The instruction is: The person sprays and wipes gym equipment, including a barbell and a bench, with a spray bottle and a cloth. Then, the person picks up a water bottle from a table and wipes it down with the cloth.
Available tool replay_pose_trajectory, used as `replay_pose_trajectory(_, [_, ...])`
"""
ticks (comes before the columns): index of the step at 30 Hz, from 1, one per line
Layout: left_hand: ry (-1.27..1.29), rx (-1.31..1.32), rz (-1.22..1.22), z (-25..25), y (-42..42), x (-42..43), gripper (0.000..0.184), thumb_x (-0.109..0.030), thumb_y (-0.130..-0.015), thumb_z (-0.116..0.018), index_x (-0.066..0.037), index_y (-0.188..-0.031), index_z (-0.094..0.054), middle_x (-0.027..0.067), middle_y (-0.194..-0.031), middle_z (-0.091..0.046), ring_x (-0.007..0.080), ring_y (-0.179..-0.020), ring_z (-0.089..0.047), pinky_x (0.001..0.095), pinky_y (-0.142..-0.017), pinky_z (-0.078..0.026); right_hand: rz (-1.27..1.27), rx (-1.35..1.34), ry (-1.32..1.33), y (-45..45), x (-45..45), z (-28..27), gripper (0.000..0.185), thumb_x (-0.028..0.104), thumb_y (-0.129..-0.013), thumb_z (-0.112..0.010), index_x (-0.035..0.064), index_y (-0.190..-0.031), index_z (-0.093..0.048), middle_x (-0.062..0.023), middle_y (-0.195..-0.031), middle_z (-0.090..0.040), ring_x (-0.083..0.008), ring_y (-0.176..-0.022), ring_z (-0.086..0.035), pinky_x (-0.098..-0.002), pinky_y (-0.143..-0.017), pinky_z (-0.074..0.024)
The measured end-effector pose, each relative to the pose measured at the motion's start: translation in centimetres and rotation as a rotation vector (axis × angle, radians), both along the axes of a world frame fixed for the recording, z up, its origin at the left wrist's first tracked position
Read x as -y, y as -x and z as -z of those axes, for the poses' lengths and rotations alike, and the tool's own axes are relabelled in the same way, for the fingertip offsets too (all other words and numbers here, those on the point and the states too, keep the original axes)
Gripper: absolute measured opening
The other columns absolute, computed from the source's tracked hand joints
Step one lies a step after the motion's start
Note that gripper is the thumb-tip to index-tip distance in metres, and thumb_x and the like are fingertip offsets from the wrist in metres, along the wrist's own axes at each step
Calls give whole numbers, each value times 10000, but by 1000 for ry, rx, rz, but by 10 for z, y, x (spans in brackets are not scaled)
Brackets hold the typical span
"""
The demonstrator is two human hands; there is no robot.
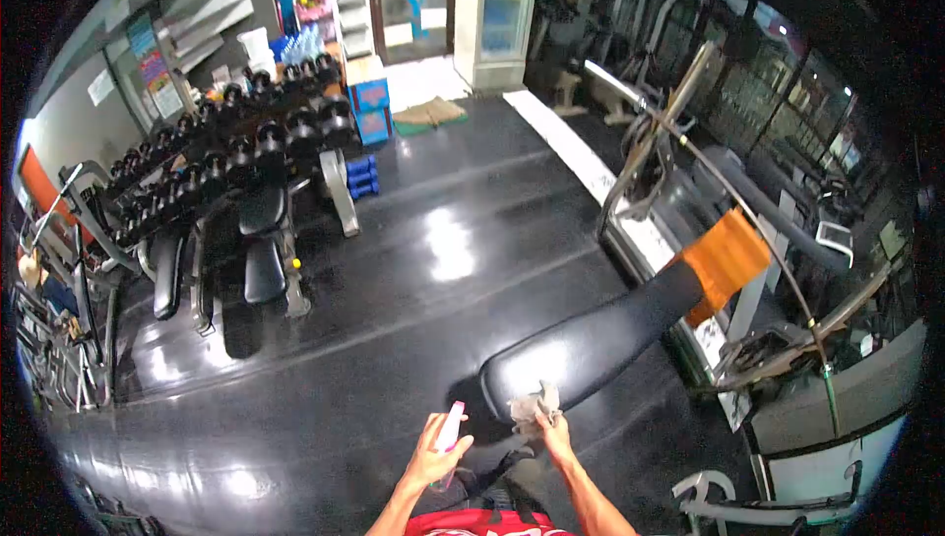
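Note:
My left hand (pixel 430 454) is wrapped round a spray bottle (pixel 452 427) with a white and pink top; most of its body is hidden behind the fingers. In my right hand (pixel 553 435) is a crumpled greyish cloth (pixel 532 408), bunched at the near end of a black padded bench (pixel 576 349). The cloth overlaps the pad's edge from my view; whether it presses on the pad I cannot tell. An orange towel (pixel 726 258) lies draped over the far end of the bench.
A rack frame with a long barbell (pixel 748 211) stands across the bench's far end. Dumbbell racks (pixel 236 157) and more padded benches (pixel 264 270) are on the left. Blue boxes (pixel 372 111) and a doormat (pixel 430 115) lie towards the door. A metal frame (pixel 709 497) is at lower right.

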State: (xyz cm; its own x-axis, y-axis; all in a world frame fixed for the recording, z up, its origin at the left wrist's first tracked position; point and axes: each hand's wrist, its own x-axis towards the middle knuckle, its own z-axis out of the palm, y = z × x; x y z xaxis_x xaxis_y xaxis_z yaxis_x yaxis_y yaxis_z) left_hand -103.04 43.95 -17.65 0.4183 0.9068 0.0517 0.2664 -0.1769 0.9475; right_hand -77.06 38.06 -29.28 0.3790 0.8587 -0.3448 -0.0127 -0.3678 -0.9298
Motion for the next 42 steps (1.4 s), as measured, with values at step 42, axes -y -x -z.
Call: replay_pose_trajectory(42, [-151, 219, -259, -34, 37, -244, 343, -76, -861, -609, 13, -1156, -459, 63, -963, -532, 96, -674, -566, 259, -642, -480, 90, -560, -217, 26, -325, -58, 470, 209, -922, -565, 27, -1323, -399, -115, -1223, -519, -234, -1061, -556, -373, -890, -480])
